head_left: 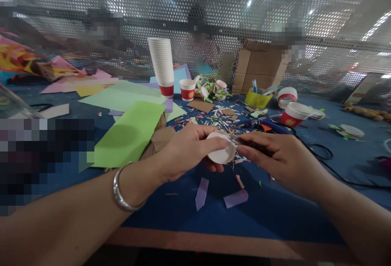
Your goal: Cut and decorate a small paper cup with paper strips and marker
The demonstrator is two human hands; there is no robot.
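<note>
**Hands and held item**
- The left hand (186,152), with a silver bangle (120,194) on its wrist, has its grip closed on a white paper cup (220,154). The thumb lies over the top and the fingers curl beneath.
- The cup is held just above the blue worktop (269,213), near its front edge and between the two hands.
- The right hand (275,158) has its grip closed on a slender dark tool (253,143). The tool's tip meets the cup's rim. What kind of tool it is cannot be told.

**Surroundings**
- Two purple paper scraps (201,192) lie on the worktop directly below the hands.
- A green paper sheet (131,133) lies to the left, overlapping a piece of corrugated cardboard (160,137) just beside the left hand.
- A spread of paper clippings (220,121) lies just behind the hands.
- A black cable (324,152) runs along the worktop behind the right wrist.
- Further back stand a tall stack of paper cups (161,64) and a single red-banded cup (187,89).
- A tipped red-banded cup (293,115) lies behind the right hand, with a yellow-green container (258,99) and an open cardboard box (259,66) beyond it.
- A perforated mesh screen (214,21) closes off the far side of the worktop.
</note>
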